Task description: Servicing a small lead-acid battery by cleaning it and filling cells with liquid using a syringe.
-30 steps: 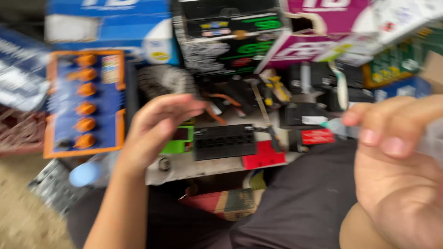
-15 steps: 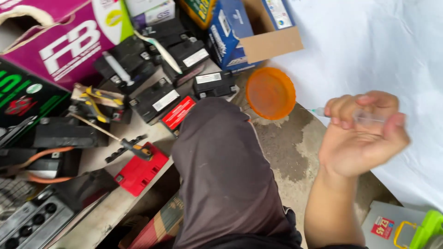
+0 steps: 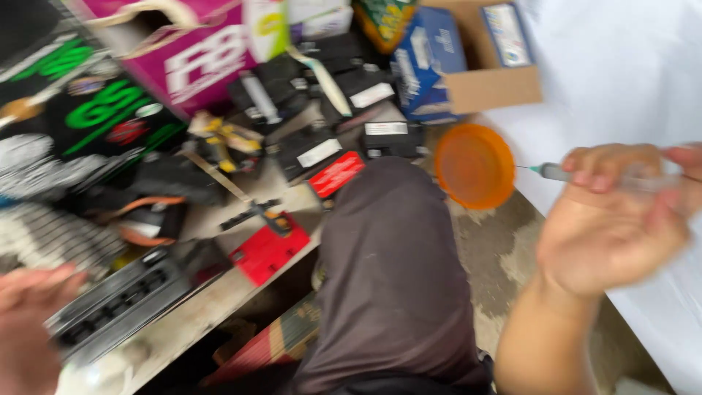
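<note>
Over a cluttered workbench of small black batteries [image 3: 322, 150], a person's right hand [image 3: 607, 227] is raised with fingers curled around a clear plastic syringe [image 3: 621, 178], its thin needle pointing left toward a round orange bowl [image 3: 475, 166] that rests on the stained concrete floor [image 3: 497, 256]. The syringe lies across the fingertips, above the white sheet [image 3: 621, 80] spread at the right. The left hand [image 3: 29, 329] shows only at the lower left corner, blurred; whether it is open or closed cannot be told. It sits nearest a long black ribbed battery [image 3: 117, 307] on the bench edge. A knee in dark brown cloth [image 3: 387, 271] fills the middle. Handling a needle this fine seems to call for a steady pinch near the barrel and a tip kept clear of skin and fabric. Around it lie a glossy red rectangular case [image 3: 267, 252], a magenta cardboard carton [image 3: 190, 58], a blue box [image 3: 424, 66] and a plain brown carton [image 3: 497, 88], all soft with motion blur.
</note>
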